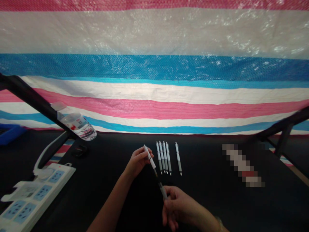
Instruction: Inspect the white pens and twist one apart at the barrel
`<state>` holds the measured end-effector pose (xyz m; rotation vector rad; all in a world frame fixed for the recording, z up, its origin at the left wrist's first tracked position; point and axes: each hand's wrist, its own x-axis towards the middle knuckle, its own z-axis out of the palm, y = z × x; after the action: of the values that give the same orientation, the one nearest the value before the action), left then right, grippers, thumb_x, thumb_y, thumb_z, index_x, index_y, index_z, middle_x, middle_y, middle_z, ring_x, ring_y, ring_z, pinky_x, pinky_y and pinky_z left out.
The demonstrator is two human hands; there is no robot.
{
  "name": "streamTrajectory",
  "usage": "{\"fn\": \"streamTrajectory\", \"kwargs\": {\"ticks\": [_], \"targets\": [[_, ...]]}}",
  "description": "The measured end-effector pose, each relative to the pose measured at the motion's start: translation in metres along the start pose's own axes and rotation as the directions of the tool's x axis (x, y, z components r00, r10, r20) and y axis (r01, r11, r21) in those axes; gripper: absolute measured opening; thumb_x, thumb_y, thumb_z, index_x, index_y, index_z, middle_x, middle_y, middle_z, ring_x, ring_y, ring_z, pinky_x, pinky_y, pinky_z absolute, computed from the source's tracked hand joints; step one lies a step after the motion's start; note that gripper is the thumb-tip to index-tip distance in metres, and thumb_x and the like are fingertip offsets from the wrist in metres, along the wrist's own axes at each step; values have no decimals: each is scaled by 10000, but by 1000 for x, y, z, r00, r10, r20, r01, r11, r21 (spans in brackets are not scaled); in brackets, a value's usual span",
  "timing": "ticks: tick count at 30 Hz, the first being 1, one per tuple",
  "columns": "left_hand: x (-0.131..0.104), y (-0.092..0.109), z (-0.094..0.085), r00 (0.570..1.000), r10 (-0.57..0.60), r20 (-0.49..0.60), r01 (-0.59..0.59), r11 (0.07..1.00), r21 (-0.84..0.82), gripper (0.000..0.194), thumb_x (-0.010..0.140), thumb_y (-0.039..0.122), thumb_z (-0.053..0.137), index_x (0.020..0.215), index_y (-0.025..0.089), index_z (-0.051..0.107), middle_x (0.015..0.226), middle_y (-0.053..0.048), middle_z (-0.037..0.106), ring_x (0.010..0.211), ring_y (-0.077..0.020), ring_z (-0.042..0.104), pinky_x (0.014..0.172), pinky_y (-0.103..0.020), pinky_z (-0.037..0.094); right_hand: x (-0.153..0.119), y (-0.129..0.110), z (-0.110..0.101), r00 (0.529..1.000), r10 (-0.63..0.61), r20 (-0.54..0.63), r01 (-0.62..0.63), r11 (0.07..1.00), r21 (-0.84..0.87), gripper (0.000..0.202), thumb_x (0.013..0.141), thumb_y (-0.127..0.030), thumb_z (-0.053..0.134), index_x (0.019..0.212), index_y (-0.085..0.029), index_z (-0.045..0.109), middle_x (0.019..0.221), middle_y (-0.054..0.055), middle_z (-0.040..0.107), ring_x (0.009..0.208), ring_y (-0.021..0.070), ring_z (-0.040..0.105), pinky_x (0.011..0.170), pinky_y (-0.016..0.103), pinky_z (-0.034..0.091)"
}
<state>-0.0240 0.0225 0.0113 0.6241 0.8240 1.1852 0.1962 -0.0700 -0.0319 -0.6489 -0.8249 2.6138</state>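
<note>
My left hand pinches the white upper barrel of a pen, which points up and to the left. Lower down, my right hand grips the grey lower barrel of the same pen. Between the two parts a thin dark refill is exposed. Just beyond my hands, several white and grey pens lie side by side on the black table, tips toward me. One more such pen rests a little apart to their right.
A white power strip with a cable lies at the left. Behind it are a small black object and a tilted clear water bottle. A pixelated long item is at the right. Striped sheeting hangs behind the table.
</note>
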Motion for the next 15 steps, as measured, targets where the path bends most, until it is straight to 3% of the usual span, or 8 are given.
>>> {"fn": "streamTrajectory", "kwargs": {"ticks": [15], "targets": [[2, 3, -5, 998, 13, -63, -18, 997, -74, 255, 660, 280, 872, 817, 130, 740, 717, -35, 712, 664, -137, 662, 605, -216, 552, -1, -5, 4, 1000, 1, -10, -1, 1000, -9, 610, 729, -558, 831, 1002, -200, 419, 693, 53, 746, 403, 107, 626, 384, 132, 397]]}}
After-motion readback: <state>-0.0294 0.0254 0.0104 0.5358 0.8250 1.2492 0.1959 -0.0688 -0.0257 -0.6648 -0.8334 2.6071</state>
